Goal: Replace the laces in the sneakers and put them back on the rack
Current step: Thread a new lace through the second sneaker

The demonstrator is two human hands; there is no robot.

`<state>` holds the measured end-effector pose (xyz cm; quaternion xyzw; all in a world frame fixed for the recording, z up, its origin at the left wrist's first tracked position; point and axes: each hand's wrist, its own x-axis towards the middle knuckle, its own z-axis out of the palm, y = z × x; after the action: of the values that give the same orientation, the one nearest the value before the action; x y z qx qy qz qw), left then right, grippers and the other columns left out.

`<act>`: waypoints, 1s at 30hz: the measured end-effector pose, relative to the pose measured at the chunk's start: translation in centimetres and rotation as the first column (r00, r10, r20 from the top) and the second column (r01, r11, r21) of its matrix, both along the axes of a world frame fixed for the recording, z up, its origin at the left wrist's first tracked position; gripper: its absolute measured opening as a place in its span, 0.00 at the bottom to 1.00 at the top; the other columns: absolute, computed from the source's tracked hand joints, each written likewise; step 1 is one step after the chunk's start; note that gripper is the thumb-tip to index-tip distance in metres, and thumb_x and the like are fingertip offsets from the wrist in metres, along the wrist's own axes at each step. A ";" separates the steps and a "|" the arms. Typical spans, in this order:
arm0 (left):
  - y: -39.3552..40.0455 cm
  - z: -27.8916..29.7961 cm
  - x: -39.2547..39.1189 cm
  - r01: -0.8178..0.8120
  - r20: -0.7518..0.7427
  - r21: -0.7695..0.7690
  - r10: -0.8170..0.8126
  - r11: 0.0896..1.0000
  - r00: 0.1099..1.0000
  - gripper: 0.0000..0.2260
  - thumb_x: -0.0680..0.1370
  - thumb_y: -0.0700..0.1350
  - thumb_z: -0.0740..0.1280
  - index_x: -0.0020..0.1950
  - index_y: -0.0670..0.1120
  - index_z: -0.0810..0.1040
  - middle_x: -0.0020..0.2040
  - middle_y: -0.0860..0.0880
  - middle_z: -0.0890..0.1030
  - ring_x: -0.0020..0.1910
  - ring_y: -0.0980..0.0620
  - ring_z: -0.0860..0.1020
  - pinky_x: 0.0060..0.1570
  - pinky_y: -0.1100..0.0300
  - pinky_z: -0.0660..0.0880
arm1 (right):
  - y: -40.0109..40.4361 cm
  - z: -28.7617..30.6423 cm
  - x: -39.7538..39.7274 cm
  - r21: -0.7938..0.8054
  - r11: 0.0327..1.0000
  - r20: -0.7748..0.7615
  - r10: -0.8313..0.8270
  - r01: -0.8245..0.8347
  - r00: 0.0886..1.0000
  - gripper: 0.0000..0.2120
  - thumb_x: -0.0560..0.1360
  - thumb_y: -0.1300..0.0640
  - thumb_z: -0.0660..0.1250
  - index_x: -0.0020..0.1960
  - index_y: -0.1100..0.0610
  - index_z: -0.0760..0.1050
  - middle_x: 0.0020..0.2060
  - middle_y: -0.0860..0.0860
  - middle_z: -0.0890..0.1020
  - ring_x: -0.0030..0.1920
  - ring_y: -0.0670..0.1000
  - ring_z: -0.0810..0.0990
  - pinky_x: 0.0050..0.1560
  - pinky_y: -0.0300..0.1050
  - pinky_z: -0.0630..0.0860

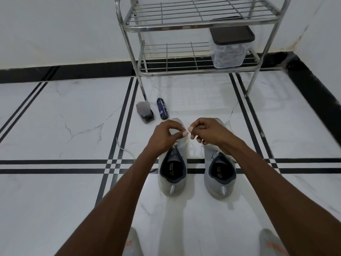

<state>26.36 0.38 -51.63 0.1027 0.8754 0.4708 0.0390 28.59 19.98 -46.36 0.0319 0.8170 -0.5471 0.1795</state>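
Two grey sneakers stand side by side on the white floor, heels toward me: the left sneaker (172, 170) and the right sneaker (220, 174). Both of my hands hover over the front of the left sneaker. My left hand (166, 134) pinches a white lace between thumb and forefinger, and my right hand (206, 131) pinches a thin lace end just beside it. The toes and eyelets of both shoes are hidden by my hands. A loose white lace (125, 149) trails on the floor to the left.
A steel wire shoe rack (199, 24) stands against the wall ahead; a clear box with a black lid (230, 47) sits on its lower shelf. A dark spray can (162, 109) and a shoe brush (144, 112) lie on the floor by the rack's leg.
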 end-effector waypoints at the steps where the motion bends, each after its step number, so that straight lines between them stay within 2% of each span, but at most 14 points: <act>1: -0.3 -0.3 -0.2 -0.094 0.003 0.004 0.094 0.996 0.996 0.06 0.75 0.51 0.76 0.48 0.51 0.87 0.51 0.56 0.84 0.55 0.57 0.81 0.52 0.56 0.75 | 0.0 -0.1 0.0 -0.012 1.000 0.007 -0.002 0.002 1.000 0.08 0.79 0.56 0.68 0.54 0.61 0.78 0.41 0.54 0.87 0.34 0.46 0.76 0.35 0.42 0.71; 3: -1.4 -0.9 -0.3 -0.260 -0.026 -0.041 0.259 0.965 0.966 0.07 0.74 0.54 0.76 0.50 0.54 0.86 0.54 0.56 0.84 0.58 0.55 0.80 0.57 0.55 0.75 | 0.1 -0.4 0.2 -0.024 1.000 0.016 -0.001 0.001 1.000 0.09 0.79 0.56 0.68 0.55 0.62 0.78 0.42 0.54 0.87 0.33 0.46 0.76 0.35 0.42 0.70; 4: -1.7 -1.1 -0.3 -0.242 -0.037 -0.043 0.241 0.969 0.970 0.10 0.74 0.54 0.76 0.53 0.55 0.86 0.58 0.55 0.83 0.60 0.56 0.79 0.59 0.54 0.74 | 0.1 -0.5 0.2 -0.026 1.000 0.023 0.000 0.001 1.000 0.10 0.79 0.57 0.68 0.56 0.62 0.77 0.42 0.54 0.87 0.33 0.46 0.76 0.35 0.41 0.70; 6: -1.7 -1.1 0.0 -0.082 -0.041 -0.019 0.081 0.996 0.996 0.14 0.74 0.51 0.77 0.59 0.53 0.85 0.60 0.53 0.81 0.61 0.56 0.77 0.58 0.57 0.73 | -0.2 -0.8 0.2 -0.046 0.999 0.040 -0.002 0.004 0.999 0.10 0.79 0.57 0.68 0.57 0.62 0.76 0.42 0.55 0.87 0.33 0.46 0.76 0.35 0.41 0.70; 8: -1.2 -1.0 0.4 -0.018 -0.030 -0.020 0.017 1.000 0.999 0.09 0.75 0.49 0.76 0.54 0.52 0.87 0.56 0.53 0.83 0.57 0.56 0.78 0.54 0.57 0.74 | -0.6 -0.9 0.1 -0.084 0.996 0.054 -0.010 0.015 0.998 0.11 0.79 0.56 0.69 0.58 0.61 0.75 0.42 0.55 0.87 0.32 0.47 0.76 0.35 0.42 0.70; 12: -1.6 -1.7 0.9 -0.216 -0.009 -0.036 0.216 0.976 0.976 0.07 0.76 0.52 0.75 0.50 0.52 0.88 0.51 0.54 0.84 0.53 0.57 0.79 0.53 0.58 0.75 | -1.2 -1.0 0.4 -0.114 0.990 0.067 0.087 -0.079 0.994 0.09 0.79 0.54 0.69 0.56 0.59 0.78 0.44 0.54 0.87 0.36 0.47 0.77 0.39 0.44 0.70; 15: -2.2 -1.8 1.9 -0.239 -0.003 -0.050 0.239 0.970 0.971 0.07 0.75 0.53 0.75 0.50 0.52 0.88 0.51 0.55 0.83 0.53 0.58 0.78 0.50 0.60 0.72 | -1.8 -1.1 0.8 -0.124 0.974 0.095 0.201 -0.189 0.975 0.08 0.80 0.52 0.68 0.55 0.55 0.81 0.47 0.50 0.87 0.40 0.46 0.81 0.41 0.42 0.72; 18: -3.1 -1.6 3.5 -0.305 0.024 -0.019 0.305 0.952 0.952 0.13 0.73 0.54 0.77 0.54 0.52 0.85 0.51 0.53 0.81 0.48 0.56 0.80 0.47 0.60 0.76 | -2.5 -1.6 0.8 -0.160 0.969 0.092 0.206 -0.190 0.974 0.08 0.82 0.57 0.64 0.57 0.55 0.81 0.48 0.48 0.88 0.46 0.47 0.85 0.40 0.39 0.73; 19: -3.5 -1.6 4.0 -0.321 0.067 -0.008 0.321 0.947 0.945 0.15 0.72 0.55 0.78 0.54 0.51 0.85 0.49 0.52 0.82 0.45 0.54 0.81 0.43 0.62 0.77 | -2.7 -1.8 0.7 -0.122 0.976 0.049 0.188 -0.181 0.981 0.08 0.82 0.59 0.64 0.57 0.56 0.80 0.47 0.48 0.88 0.46 0.46 0.86 0.40 0.38 0.73; 21: -3.9 -1.5 5.1 -0.317 0.172 -0.006 0.313 0.948 0.934 0.16 0.70 0.56 0.80 0.52 0.49 0.84 0.45 0.52 0.83 0.40 0.53 0.83 0.35 0.65 0.78 | -3.4 -2.3 0.4 0.052 0.987 -0.091 0.153 -0.149 0.984 0.06 0.80 0.60 0.67 0.52 0.55 0.82 0.43 0.48 0.88 0.42 0.45 0.87 0.42 0.37 0.75; 23: -4.0 -1.7 5.9 -0.272 0.236 -0.020 0.269 0.962 0.934 0.14 0.70 0.54 0.80 0.50 0.49 0.85 0.43 0.52 0.85 0.40 0.53 0.84 0.32 0.66 0.79 | -4.1 -2.8 0.3 0.200 0.971 -0.187 0.170 -0.132 0.968 0.03 0.78 0.59 0.70 0.48 0.54 0.83 0.39 0.48 0.87 0.37 0.43 0.85 0.43 0.36 0.75; 26: -3.9 -2.0 6.5 -0.254 0.243 0.008 0.244 0.967 0.939 0.08 0.76 0.50 0.76 0.50 0.47 0.87 0.44 0.51 0.86 0.41 0.53 0.84 0.29 0.69 0.77 | -5.1 -3.5 0.4 0.374 0.911 -0.241 0.275 -0.173 0.931 0.04 0.76 0.56 0.71 0.47 0.53 0.85 0.40 0.47 0.87 0.40 0.45 0.83 0.47 0.39 0.77; 30: -3.9 -2.3 7.0 -0.318 0.281 0.073 0.287 0.945 0.916 0.08 0.79 0.48 0.72 0.52 0.44 0.87 0.45 0.48 0.86 0.44 0.51 0.84 0.29 0.69 0.77 | -6.3 -4.2 0.8 0.578 0.780 -0.214 0.429 -0.241 0.877 0.08 0.75 0.58 0.68 0.47 0.56 0.86 0.44 0.54 0.84 0.44 0.53 0.82 0.44 0.44 0.77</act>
<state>33.38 -3.56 -53.94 -0.0964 0.8383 0.5311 0.0769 29.43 13.71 -50.55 -0.1605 0.9467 -0.2532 0.1180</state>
